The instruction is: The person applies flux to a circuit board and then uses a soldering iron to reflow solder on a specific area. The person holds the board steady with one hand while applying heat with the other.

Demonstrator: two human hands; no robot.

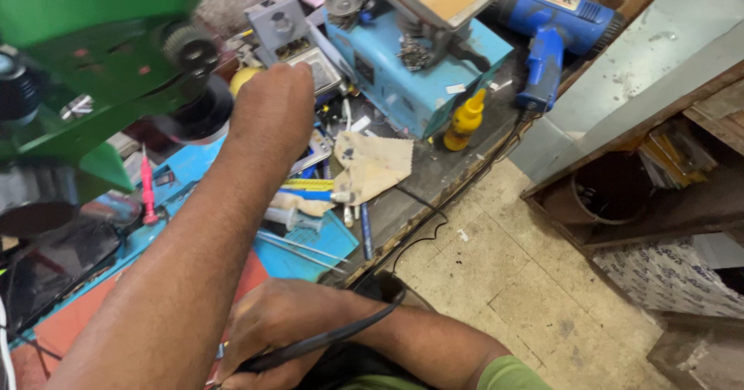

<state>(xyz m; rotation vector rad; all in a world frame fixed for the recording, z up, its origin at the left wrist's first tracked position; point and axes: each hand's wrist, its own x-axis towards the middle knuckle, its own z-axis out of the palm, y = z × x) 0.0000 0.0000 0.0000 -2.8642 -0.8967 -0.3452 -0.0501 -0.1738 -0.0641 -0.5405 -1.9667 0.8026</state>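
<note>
Head view: cluttered bench, its front edge running diagonally from lower centre up to the right. Beyond the edge, bare tiled floor, the only open room; a wooden cabinet bounds it on the right.

Left hand reached forward over the bench to the knob of a green microscope. Fingers hidden behind the wrist; grip cannot be told. Forearm lies as a long diagonal across the blue mat.

Right hand low at the near edge, fingers closed round one black pen-shaped tool. Tool's long axis runs lower left to upper right; its cord end points up-right toward the bench edge, tip end hidden at the bottom of the frame, over an orange mat.

Counts: one blue heat gun at the far right edge of the bench, nozzle end to the right; one yellow bottle upright just beside a blue box machine; one tan cloth; one pink-handled driver, upright; two thin metal rods lying on the blue mat, near-parallel.
</note>
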